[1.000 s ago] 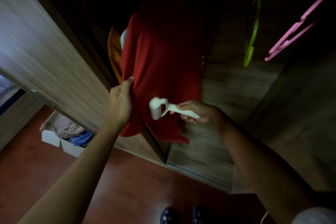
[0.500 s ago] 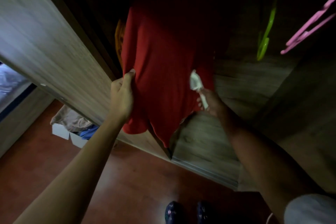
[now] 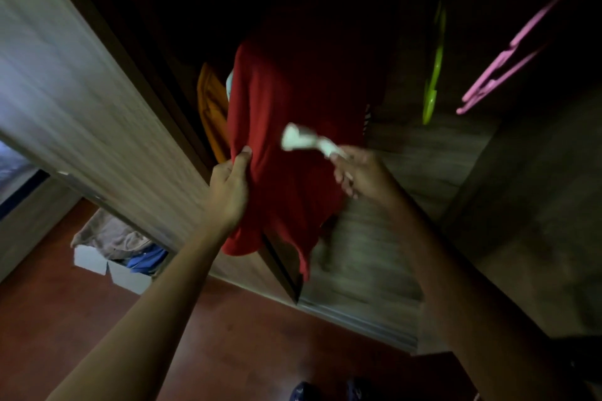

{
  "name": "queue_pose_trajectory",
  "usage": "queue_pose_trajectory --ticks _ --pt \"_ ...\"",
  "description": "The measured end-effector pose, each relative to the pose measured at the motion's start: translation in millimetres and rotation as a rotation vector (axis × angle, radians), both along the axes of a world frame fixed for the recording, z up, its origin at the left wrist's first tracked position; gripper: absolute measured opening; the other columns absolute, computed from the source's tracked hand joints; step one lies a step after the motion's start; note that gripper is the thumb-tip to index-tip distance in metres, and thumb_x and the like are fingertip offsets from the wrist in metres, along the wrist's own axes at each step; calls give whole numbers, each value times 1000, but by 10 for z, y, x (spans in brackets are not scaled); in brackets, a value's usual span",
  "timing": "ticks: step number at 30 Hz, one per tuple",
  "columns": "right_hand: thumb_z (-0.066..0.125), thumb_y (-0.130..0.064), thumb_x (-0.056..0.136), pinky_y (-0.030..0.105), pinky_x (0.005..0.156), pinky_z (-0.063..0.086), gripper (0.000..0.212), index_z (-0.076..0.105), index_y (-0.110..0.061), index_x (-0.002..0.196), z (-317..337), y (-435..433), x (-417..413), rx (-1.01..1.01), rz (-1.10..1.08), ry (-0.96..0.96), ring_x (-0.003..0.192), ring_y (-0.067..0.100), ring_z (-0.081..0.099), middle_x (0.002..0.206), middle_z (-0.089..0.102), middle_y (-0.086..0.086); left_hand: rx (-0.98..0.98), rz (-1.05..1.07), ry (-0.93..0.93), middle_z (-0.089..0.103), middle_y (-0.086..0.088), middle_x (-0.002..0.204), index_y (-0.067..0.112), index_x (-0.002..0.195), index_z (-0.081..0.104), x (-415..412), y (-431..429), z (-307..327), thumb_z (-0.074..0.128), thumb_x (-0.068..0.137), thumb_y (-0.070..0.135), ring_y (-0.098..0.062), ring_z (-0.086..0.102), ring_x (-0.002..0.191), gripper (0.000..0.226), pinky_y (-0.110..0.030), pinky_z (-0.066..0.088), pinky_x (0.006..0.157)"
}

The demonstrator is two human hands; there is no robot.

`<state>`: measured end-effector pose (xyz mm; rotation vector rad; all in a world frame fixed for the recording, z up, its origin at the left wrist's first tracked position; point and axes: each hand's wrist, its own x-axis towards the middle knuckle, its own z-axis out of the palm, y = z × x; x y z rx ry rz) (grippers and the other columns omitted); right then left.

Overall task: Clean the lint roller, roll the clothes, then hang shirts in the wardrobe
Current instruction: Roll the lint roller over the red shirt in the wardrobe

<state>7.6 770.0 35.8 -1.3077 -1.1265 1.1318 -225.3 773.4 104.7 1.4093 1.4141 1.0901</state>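
Observation:
A red shirt (image 3: 293,114) hangs inside the dark wardrobe, its hem pulled toward me. My left hand (image 3: 228,189) pinches the shirt's left edge near the bottom. My right hand (image 3: 358,172) grips the handle of a white lint roller (image 3: 303,140), whose head lies against the shirt's front at mid height. The roller is blurred. The shirt's hanger is hidden in the dark above.
The wardrobe's sliding door (image 3: 81,91) slants across the left. An orange garment (image 3: 211,114) hangs behind the red shirt. A green hanger (image 3: 433,75) and pink hangers (image 3: 508,65) hang at the right. A white box of clothes (image 3: 114,254) sits on the red-brown floor.
My right hand has brought the roller from the shirt's right edge leftward onto its front. My left hand keeps its hold on the shirt's edge.

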Motion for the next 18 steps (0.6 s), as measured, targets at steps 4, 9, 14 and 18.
queue_pose_trajectory --ticks 4,9,14,18 --pt "48 -32 104 20 35 30 15 61 -29 112 644 93 64 241 -167 100 38 10 46 64 56 -3 -28 -50 -7 54 -14 68 -12 76 58 50 -21 -13 48 101 47 -25 49 56 65 -32 39 54" --pt "54 -24 103 18 31 27 18 58 -39 110 312 24 -23 191 92 -134 34 14 46 63 58 1 11 -42 49 36 -6 54 8 67 48 139 -70 11 46 104 42 -13 35 44 50 -25 27 43" --pt "58 -28 100 20 36 31 12 65 -36 106 -302 -152 51 -53 415 -360 41 13 49 65 62 -1 -3 -60 52 52 -17 68 3 79 62 87 -39 -16 46 97 55 -25 51 62 57 -36 42 59" --pt "58 -26 100 18 34 34 12 68 -33 103 -242 -89 124 -34 329 -206 40 11 50 63 63 -2 -24 -83 4 58 -18 73 -16 85 58 81 -77 -48 48 83 68 -27 54 67 85 -41 44 65"
